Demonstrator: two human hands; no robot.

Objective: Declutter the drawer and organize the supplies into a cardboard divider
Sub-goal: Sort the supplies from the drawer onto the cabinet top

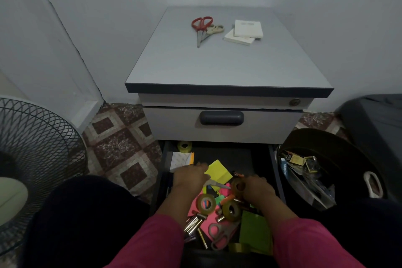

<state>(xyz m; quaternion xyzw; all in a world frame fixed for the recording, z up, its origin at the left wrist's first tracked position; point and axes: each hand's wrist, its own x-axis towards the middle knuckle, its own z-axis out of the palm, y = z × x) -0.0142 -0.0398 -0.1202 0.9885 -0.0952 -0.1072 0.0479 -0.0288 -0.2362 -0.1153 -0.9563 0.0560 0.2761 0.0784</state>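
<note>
1. Pink-sleeved arms reached into open bottom drawer (pixel 276 172), both hands down among loose supplies.
2. Right hand (pixel 257 188) curled round brown tape roll (pixel 237 186), apparently to lift it out.
3. Left hand (pixel 191 177) palm-down over clutter beside yellow sticky pad (pixel 218 173); grip hidden, cannot tell whether holding anything.
4. Still in drawer: clear tape roll (pixel 206 204), olive tape roll (pixel 231 211), grey-handled scissors (pixel 221 231), pink notes.
5. Red scissors (pixel 201 28) and white notepads (pixel 244 31) lay on cabinet top (pixel 217 65), probably sorted aside by kind.
6. Cardboard divider not visible; emptying judged early stage.

Fan (pixel 32 159) left, bin (pixel 339 159) right, tiled floor (pixel 121 143).
</note>
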